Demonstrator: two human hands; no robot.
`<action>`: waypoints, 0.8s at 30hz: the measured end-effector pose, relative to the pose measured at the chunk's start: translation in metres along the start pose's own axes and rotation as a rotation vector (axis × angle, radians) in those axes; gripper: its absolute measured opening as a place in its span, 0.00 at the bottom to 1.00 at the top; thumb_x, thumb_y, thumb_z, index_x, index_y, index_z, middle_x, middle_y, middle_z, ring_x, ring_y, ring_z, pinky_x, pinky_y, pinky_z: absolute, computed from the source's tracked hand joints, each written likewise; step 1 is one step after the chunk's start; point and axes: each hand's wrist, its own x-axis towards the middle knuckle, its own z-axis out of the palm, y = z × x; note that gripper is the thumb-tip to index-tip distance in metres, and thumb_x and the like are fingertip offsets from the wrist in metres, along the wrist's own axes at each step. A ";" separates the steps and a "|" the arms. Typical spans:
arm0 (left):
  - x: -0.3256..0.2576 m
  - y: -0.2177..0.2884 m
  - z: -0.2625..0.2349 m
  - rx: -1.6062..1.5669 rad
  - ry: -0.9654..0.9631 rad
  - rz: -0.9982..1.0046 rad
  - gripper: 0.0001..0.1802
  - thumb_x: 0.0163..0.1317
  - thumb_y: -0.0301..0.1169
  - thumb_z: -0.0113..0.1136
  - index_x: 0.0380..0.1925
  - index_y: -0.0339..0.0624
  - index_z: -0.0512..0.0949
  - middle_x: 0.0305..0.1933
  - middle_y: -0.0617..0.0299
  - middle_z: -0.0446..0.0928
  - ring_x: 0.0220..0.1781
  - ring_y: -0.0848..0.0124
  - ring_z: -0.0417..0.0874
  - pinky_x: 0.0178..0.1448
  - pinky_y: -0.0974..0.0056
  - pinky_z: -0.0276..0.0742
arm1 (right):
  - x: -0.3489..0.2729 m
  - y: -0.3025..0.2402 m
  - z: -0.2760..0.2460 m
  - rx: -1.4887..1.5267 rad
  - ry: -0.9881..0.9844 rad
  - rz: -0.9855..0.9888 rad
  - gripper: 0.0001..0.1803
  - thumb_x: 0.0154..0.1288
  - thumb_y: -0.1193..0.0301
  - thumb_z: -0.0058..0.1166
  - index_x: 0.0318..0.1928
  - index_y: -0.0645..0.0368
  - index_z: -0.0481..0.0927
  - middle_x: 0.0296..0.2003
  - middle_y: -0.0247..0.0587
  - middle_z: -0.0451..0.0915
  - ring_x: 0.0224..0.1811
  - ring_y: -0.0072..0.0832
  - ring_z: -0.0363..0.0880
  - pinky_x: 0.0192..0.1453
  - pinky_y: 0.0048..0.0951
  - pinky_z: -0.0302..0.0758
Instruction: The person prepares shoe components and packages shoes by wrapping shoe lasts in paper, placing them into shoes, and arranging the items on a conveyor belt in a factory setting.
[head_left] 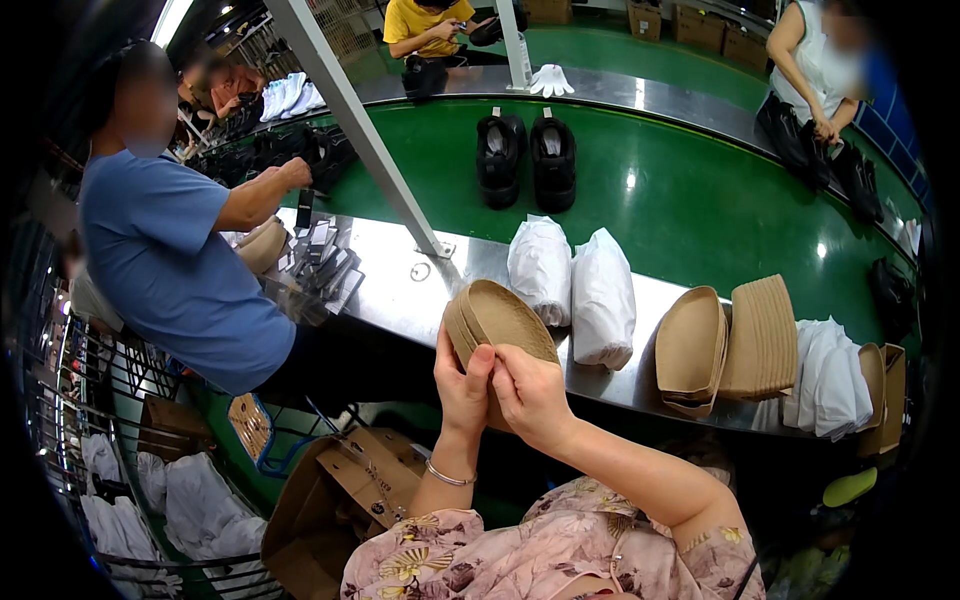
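Note:
Above the near edge of the metal bench, both my hands grip brown moulded-pulp shoe trays (505,320), at least two nested and tilted up. My left hand (461,398) wraps round the left side, thumb at the rim. My right hand (533,400) is closed at the near end, its fingertips against the trays and close to my left thumb. Just beyond them, a white paper-wrapped bundle (540,272) stands beside a second white bundle (603,302). Further right are a short stack of pulp trays (690,348) and a taller stack of trays (764,338).
A pair of black shoes (498,162) rests on the green surface (660,190) beyond. A slanted metal post (365,125) rises from the bench. At left, a co-worker in blue (190,260) stands near dark tags (320,258). An open carton (320,500) is below.

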 end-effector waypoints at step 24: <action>0.004 0.019 -0.005 -0.282 0.195 0.013 0.37 0.49 0.32 0.63 0.58 0.37 0.57 0.49 0.49 0.69 0.51 0.59 0.73 0.54 0.58 0.73 | 0.027 0.000 -0.050 0.011 0.242 0.119 0.06 0.67 0.74 0.44 0.38 0.64 0.73 0.25 0.39 0.73 0.27 0.26 0.73 0.31 0.27 0.69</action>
